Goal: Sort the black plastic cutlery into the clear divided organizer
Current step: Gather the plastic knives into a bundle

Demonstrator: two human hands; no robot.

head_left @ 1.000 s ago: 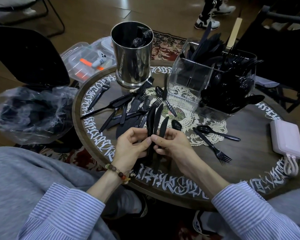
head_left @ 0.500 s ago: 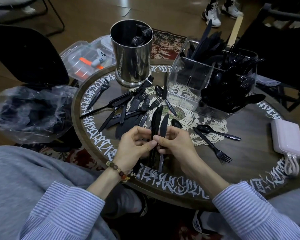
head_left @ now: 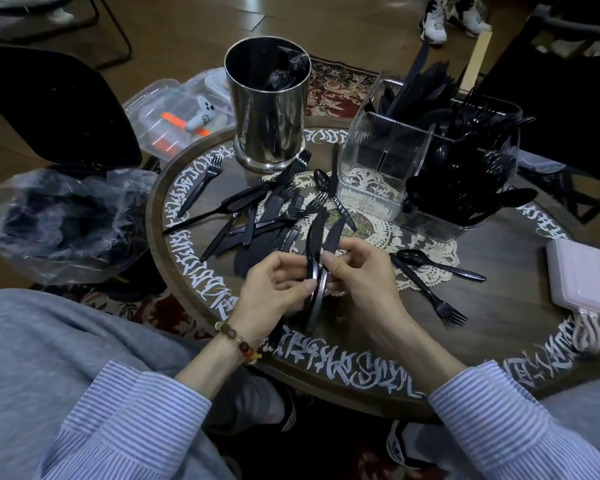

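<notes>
Black plastic knives are held upright in a small bunch between both hands, just in front of the clear divided organizer, above the near part of the round table. The left hand has its fingers curled round the handles, the thumb pressed against them; the right hand pinches the same bunch from the other side with thumb and forefinger, the remaining fingers curled behind. How many knives are in the bunch cannot be told exactly; at least two blades are seen pointing toward the organizer.

The organizer is seen at the far right of the table. Its rear compartments are filled with knives, forks and spoons standing handle down, while its front left compartment appears bare. To the left of the organizer a loose pile of cutlery is spread across the table, with a single fork lying apart further left. In front of the organizer, to the right of the hands, a spoon and a second fork are laid side by side on a lace doily. A metal canister is stood left of the organizer at the far edge. A pale pink power bank is placed right of the organizer's front, by the table's rim. A beaded bracelet is worn on the left wrist.
</notes>
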